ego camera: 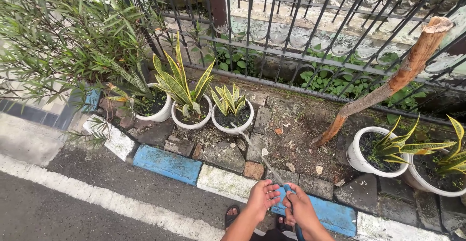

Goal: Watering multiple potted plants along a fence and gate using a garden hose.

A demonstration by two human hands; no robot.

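Hands (281, 202) aim hose (290, 191) spraying toward potted plant (232, 109)

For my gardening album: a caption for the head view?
Both hands grip a blue hose, spraying water toward a potted snake plant.

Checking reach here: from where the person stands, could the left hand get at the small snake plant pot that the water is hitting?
Probably not without stepping forward. The left hand is at the hose over the painted kerb, and the pot sits well beyond, though only low paving lies between.
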